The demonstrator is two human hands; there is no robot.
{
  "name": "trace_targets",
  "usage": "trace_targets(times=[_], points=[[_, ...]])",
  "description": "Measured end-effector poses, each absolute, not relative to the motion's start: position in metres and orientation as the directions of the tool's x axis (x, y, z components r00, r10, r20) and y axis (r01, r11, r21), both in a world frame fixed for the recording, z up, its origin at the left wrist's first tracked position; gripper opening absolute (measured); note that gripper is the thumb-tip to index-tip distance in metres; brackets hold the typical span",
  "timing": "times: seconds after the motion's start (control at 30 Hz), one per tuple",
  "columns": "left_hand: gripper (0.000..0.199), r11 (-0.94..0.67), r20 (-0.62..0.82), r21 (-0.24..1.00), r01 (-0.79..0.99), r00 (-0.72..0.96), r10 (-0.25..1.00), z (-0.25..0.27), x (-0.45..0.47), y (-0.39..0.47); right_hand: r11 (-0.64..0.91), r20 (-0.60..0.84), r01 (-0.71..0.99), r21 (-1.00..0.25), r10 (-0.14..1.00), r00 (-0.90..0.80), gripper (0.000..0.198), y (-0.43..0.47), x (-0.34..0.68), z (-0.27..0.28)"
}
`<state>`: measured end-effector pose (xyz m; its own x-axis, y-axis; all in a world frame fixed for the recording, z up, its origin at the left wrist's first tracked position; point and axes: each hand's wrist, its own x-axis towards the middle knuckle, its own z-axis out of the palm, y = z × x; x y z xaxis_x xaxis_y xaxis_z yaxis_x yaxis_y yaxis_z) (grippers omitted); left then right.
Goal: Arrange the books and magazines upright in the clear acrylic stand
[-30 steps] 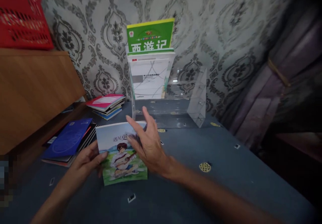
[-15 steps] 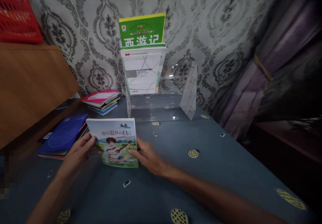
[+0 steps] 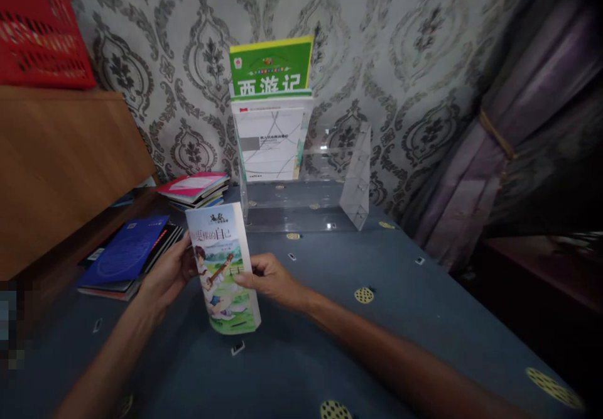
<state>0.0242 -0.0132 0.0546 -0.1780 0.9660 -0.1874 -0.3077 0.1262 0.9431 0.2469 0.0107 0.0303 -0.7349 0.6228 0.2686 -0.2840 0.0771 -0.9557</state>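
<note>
A paperback book (image 3: 221,281) is held upright above the table, its cover showing a child playing a guitar on grass. My right hand (image 3: 271,277) pinches its right edge, thumb on the front cover. At the left edge is my left hand (image 3: 173,268), closed with its fingertips partly hidden behind the cover. The cover bends back toward the left. Behind it stands a clear acrylic book rack (image 3: 355,177) with tiers. A green book (image 3: 271,61) and a white book (image 3: 273,149) lean in its left side.
Left of my hands lies a stack with a blue book (image 3: 125,252) on top. Further back is a pile under a pink book (image 3: 195,185). A wooden cabinet (image 3: 70,161) carries a red basket (image 3: 44,36). A purple curtain (image 3: 490,174) hangs at the right of the blue tablecloth (image 3: 400,337).
Both hands have turned the paperback so its cover looks narrower and curved, with the page edge now showing on the right. The view has shifted slightly.
</note>
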Motion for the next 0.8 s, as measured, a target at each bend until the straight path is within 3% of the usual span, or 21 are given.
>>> trace_targets(times=[0.17,0.23,0.4,0.6,0.7,0.8], points=[[0.054,-0.035,-0.006,0.977,-0.209,-0.19,0.982,0.052,0.02,-0.015,0.506,0.375,-0.013,-0.863,0.623,-0.686,0.043,0.018,0.265,0.034],[0.059,-0.078,0.045,0.983,-0.168,-0.193,0.98,0.045,0.02,-0.013,0.593,0.416,0.057,-0.803,0.628,-0.658,0.041,0.019,0.269,0.031],[0.068,-0.103,0.081,0.991,-0.081,-0.248,0.965,0.023,0.021,-0.01,0.601,0.392,0.15,-0.785,0.67,-0.631,0.039,0.021,0.273,0.018],[0.068,-0.071,0.084,0.99,0.123,-0.104,0.991,0.011,0.023,-0.01,0.55,0.289,0.31,-0.776,0.746,-0.6,0.045,0.02,0.276,0.013],[0.073,-0.087,0.122,0.972,0.219,-0.15,0.981,0.01,0.027,-0.006,0.529,0.277,0.315,-0.788,0.762,-0.585,0.05,0.025,0.274,0.012],[0.064,-0.143,0.223,0.921,0.362,-0.192,0.956,0.008,0.03,0.0,0.544,0.33,0.266,-0.796,0.759,-0.562,0.049,0.035,0.27,0.007]])
